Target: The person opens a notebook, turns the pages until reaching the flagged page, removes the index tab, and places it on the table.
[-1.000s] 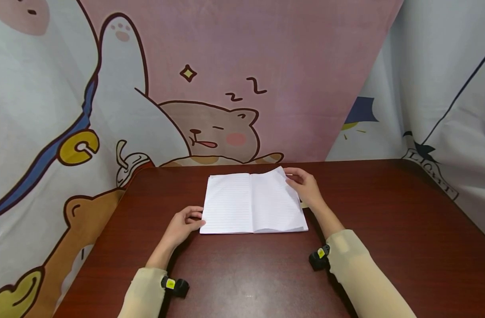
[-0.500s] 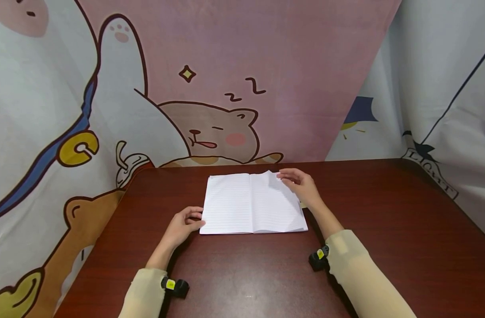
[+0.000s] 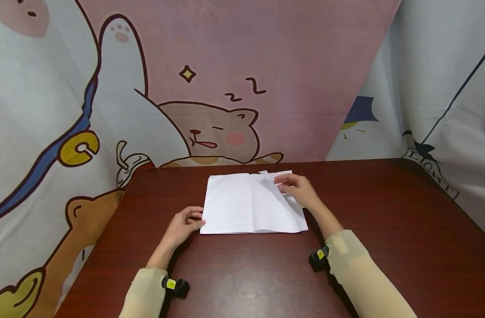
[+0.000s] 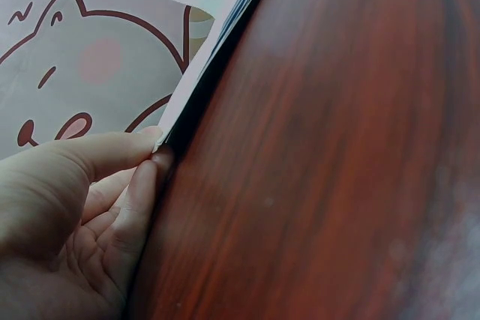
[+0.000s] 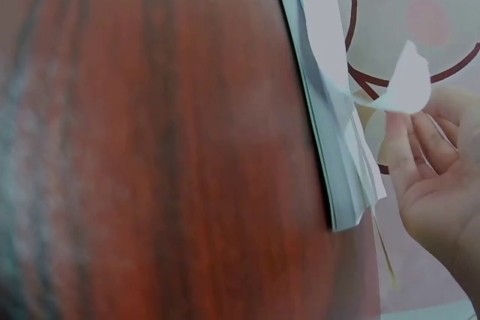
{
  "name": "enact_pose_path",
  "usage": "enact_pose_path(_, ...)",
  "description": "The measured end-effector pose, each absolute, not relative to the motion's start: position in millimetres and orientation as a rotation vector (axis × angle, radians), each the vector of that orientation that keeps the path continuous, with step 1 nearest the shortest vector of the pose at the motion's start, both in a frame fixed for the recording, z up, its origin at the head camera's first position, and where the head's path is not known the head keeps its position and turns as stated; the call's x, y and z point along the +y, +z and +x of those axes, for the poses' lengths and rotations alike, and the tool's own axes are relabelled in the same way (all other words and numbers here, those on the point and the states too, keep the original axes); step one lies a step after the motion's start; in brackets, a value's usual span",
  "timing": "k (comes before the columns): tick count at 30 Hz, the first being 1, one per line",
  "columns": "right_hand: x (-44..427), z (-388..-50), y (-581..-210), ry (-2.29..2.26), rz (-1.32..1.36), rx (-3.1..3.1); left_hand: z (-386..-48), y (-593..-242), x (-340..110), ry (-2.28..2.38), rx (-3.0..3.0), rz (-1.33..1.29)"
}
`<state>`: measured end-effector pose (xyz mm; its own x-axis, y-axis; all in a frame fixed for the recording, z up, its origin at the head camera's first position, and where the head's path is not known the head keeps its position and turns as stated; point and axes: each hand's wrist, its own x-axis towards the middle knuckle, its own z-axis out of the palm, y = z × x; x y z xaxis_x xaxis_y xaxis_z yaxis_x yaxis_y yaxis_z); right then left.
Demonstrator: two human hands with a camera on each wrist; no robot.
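An open notebook [image 3: 229, 205] with lined white pages lies on the dark red-brown table. At its left edge, my left hand [image 3: 183, 225] pinches the lower left part between thumb and fingers, which the left wrist view shows closely. My right hand [image 3: 300, 190] is over the upper right of the notebook. It pinches the corner of a page [image 5: 409, 84], which is raised and bent over toward the spine. Below that page, the rest of the right-hand pages [image 5: 330, 110] lie flat.
The table [image 3: 242, 274] has a glossy wood-grain top. A thin ribbon [image 5: 388, 264] hangs out from the notebook on the right side. Behind the table hangs a cartoon-printed cloth [image 3: 298, 79], and a white curtain [image 3: 457, 97] falls at the right.
My right hand has shifted a little left and drawn the page's upper corner inward, so the page bends further and the sheet under it shows. The left hand has stayed in place.
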<state>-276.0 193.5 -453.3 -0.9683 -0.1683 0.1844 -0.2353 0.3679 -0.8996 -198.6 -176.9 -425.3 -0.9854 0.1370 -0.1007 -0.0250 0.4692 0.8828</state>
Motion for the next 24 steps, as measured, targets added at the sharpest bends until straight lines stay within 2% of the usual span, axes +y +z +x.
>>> enact_pose_path(24,177.2,-267.3,-452.7,1.583,0.603,-2.585,-197.2,-424.0,-175.7,1.517,2.573,0.103)
